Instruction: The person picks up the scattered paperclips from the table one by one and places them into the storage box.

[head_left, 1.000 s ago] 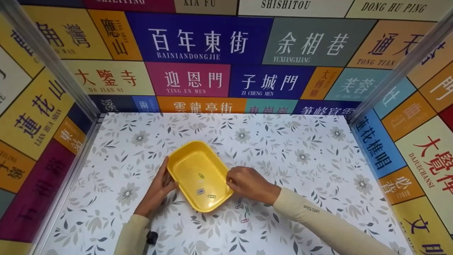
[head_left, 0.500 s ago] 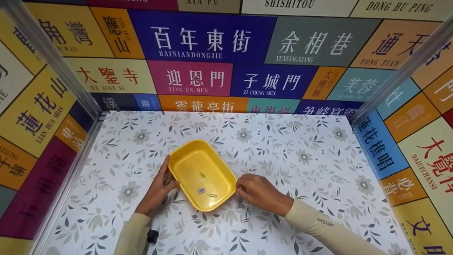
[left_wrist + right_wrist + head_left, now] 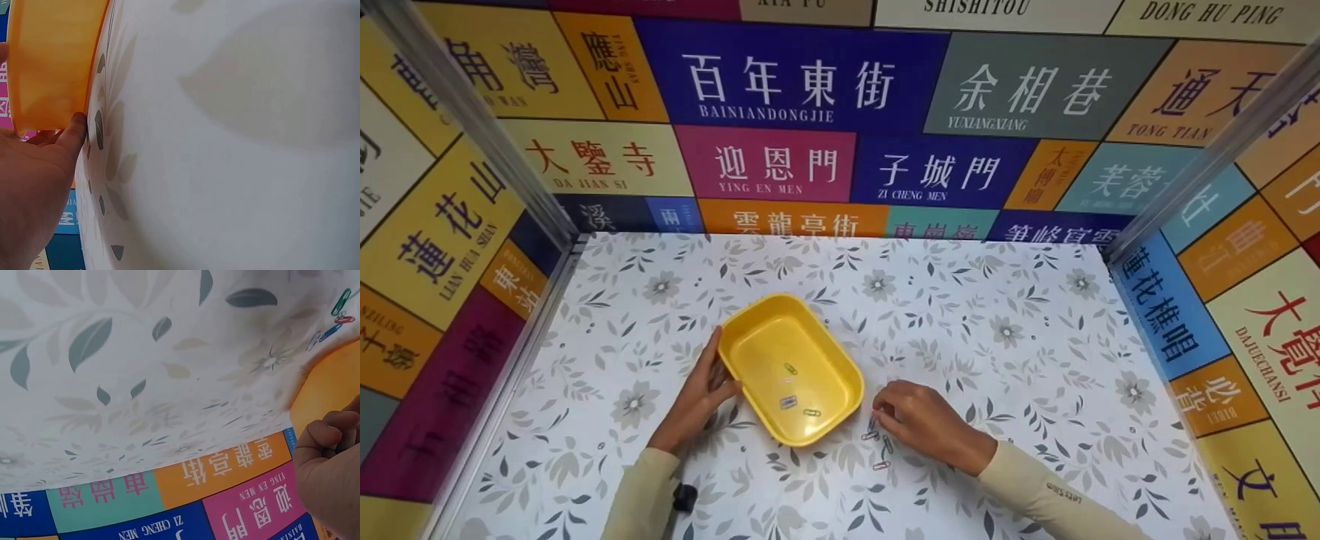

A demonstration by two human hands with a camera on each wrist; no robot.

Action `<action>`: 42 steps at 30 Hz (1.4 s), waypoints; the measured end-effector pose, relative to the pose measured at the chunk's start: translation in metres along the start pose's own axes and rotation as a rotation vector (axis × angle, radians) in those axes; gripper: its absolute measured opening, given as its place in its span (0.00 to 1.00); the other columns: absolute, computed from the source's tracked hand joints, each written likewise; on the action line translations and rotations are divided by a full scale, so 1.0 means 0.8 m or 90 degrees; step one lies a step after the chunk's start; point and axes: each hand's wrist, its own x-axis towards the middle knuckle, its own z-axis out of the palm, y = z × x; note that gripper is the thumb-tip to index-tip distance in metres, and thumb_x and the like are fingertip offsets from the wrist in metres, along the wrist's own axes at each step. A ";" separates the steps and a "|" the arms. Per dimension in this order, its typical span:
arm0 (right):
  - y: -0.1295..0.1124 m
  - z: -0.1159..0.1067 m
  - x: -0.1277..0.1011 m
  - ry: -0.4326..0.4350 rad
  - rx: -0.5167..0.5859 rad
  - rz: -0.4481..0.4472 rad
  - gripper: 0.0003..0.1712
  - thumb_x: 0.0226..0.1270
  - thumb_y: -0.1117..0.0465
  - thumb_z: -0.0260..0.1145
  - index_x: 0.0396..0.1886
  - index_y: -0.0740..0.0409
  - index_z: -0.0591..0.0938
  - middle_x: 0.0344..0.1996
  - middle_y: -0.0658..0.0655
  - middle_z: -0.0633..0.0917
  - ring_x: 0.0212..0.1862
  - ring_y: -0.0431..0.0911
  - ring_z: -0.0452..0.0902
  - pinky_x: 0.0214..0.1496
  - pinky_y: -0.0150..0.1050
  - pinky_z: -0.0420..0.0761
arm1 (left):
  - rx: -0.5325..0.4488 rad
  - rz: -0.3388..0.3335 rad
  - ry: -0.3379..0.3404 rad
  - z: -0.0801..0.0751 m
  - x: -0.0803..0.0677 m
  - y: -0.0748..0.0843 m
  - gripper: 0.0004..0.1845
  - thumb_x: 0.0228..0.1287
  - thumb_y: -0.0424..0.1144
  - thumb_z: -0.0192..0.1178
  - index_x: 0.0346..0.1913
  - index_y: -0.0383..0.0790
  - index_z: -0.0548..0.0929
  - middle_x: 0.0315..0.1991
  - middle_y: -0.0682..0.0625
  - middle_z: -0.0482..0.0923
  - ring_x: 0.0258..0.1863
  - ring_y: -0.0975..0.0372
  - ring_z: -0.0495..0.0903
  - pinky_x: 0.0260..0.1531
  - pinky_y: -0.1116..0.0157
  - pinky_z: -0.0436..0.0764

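Note:
A yellow plastic tray (image 3: pixel 750 341) lies on the flowered table with three paper clips (image 3: pixel 787 401) inside. My left hand (image 3: pixel 701 394) rests against the tray's left wall, fingers straight, and its thumb (image 3: pixel 73 130) touches the tray (image 3: pixel 50 62). My right hand (image 3: pixel 919 420) is right of the tray, fingers curled down at the table. Its fingertips (image 3: pixel 879 415) hover just above three loose clips (image 3: pixel 887 444) by the tray's near right corner. The clips (image 3: pixel 340 302) also show in the right wrist view beside the curled fingers (image 3: pixel 329 433). No clip shows between them.
Walls covered in coloured signs (image 3: pixel 765 161) close off the table at the back, left and right, with metal posts (image 3: pixel 472 120) in the corners. The flowered tabletop (image 3: pixel 1005 322) stretches behind and right of the tray.
My right hand has left the tray's right rim and dropped toward me, down to the loose clips on the table. The left hand and the tray have stayed put.

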 end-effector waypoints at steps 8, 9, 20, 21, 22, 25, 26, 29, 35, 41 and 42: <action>0.004 0.009 -0.017 -0.005 0.015 0.027 0.03 0.69 0.68 0.77 0.39 0.57 0.92 0.31 0.49 0.87 0.34 0.37 0.79 0.36 0.34 0.86 | 0.004 -0.032 0.009 0.002 0.002 0.002 0.56 0.79 0.35 0.68 0.93 0.54 0.38 0.92 0.56 0.37 0.90 0.57 0.45 0.87 0.57 0.51; 0.004 0.009 -0.019 -0.009 0.018 0.035 0.03 0.69 0.68 0.77 0.39 0.57 0.92 0.31 0.48 0.86 0.34 0.36 0.79 0.36 0.35 0.85 | 0.006 -0.037 0.011 0.002 0.002 0.002 0.56 0.79 0.36 0.68 0.93 0.55 0.38 0.92 0.57 0.37 0.90 0.58 0.44 0.87 0.57 0.50; 0.013 0.023 -0.038 -0.016 0.032 0.073 0.03 0.71 0.67 0.76 0.38 0.55 0.91 0.34 0.46 0.87 0.36 0.36 0.81 0.40 0.36 0.87 | 0.000 -0.038 0.013 0.001 0.002 0.001 0.56 0.79 0.35 0.68 0.93 0.55 0.38 0.92 0.57 0.37 0.90 0.58 0.45 0.87 0.58 0.52; 0.013 0.024 -0.039 -0.016 0.033 0.075 0.03 0.71 0.67 0.77 0.38 0.54 0.91 0.34 0.46 0.88 0.36 0.35 0.82 0.40 0.36 0.88 | -0.002 -0.037 0.012 0.001 0.002 0.001 0.56 0.79 0.35 0.68 0.93 0.55 0.38 0.92 0.56 0.37 0.90 0.58 0.45 0.86 0.59 0.52; 0.013 0.025 -0.039 -0.015 0.035 0.077 0.03 0.72 0.67 0.77 0.38 0.54 0.92 0.34 0.46 0.88 0.36 0.35 0.82 0.40 0.36 0.87 | 0.000 -0.036 0.011 0.001 0.001 0.001 0.56 0.79 0.35 0.68 0.93 0.55 0.38 0.92 0.56 0.37 0.90 0.58 0.45 0.86 0.60 0.52; 0.014 0.028 -0.042 -0.014 0.043 0.080 0.03 0.73 0.66 0.76 0.38 0.54 0.91 0.34 0.45 0.87 0.36 0.35 0.81 0.39 0.35 0.87 | 0.001 -0.030 0.010 0.001 0.001 0.001 0.56 0.79 0.35 0.67 0.93 0.54 0.38 0.92 0.56 0.37 0.90 0.58 0.45 0.84 0.66 0.55; 0.014 0.029 -0.043 -0.014 0.049 0.081 0.03 0.73 0.66 0.76 0.38 0.54 0.91 0.34 0.45 0.87 0.36 0.35 0.81 0.39 0.35 0.86 | 0.000 -0.024 0.008 0.000 0.001 0.001 0.56 0.80 0.34 0.67 0.93 0.53 0.38 0.92 0.54 0.37 0.90 0.57 0.45 0.83 0.68 0.56; 0.015 0.032 -0.045 -0.019 0.064 0.084 0.03 0.74 0.66 0.76 0.38 0.54 0.91 0.34 0.44 0.87 0.36 0.35 0.79 0.38 0.34 0.85 | -0.009 -0.004 0.000 0.000 0.000 0.000 0.55 0.80 0.32 0.65 0.92 0.51 0.37 0.92 0.51 0.37 0.90 0.53 0.46 0.79 0.76 0.59; 0.018 0.040 -0.047 -0.016 0.073 0.089 0.03 0.74 0.66 0.76 0.39 0.54 0.92 0.33 0.44 0.86 0.36 0.34 0.79 0.38 0.34 0.85 | -0.014 0.005 -0.002 -0.001 0.001 0.001 0.54 0.81 0.32 0.65 0.92 0.50 0.37 0.92 0.50 0.37 0.90 0.53 0.47 0.76 0.80 0.60; 0.018 0.048 -0.048 -0.005 0.071 0.092 0.04 0.71 0.67 0.77 0.40 0.54 0.92 0.33 0.44 0.86 0.35 0.34 0.78 0.38 0.33 0.85 | -0.005 0.000 -0.001 -0.001 0.001 0.000 0.55 0.81 0.34 0.66 0.92 0.49 0.37 0.92 0.51 0.37 0.90 0.53 0.46 0.82 0.71 0.57; 0.018 0.049 -0.049 -0.004 0.074 0.093 0.04 0.71 0.67 0.77 0.40 0.54 0.92 0.33 0.44 0.86 0.35 0.33 0.78 0.38 0.33 0.85 | -0.003 -0.001 0.000 -0.001 0.000 -0.001 0.55 0.80 0.34 0.66 0.92 0.49 0.37 0.92 0.51 0.37 0.90 0.53 0.46 0.83 0.68 0.56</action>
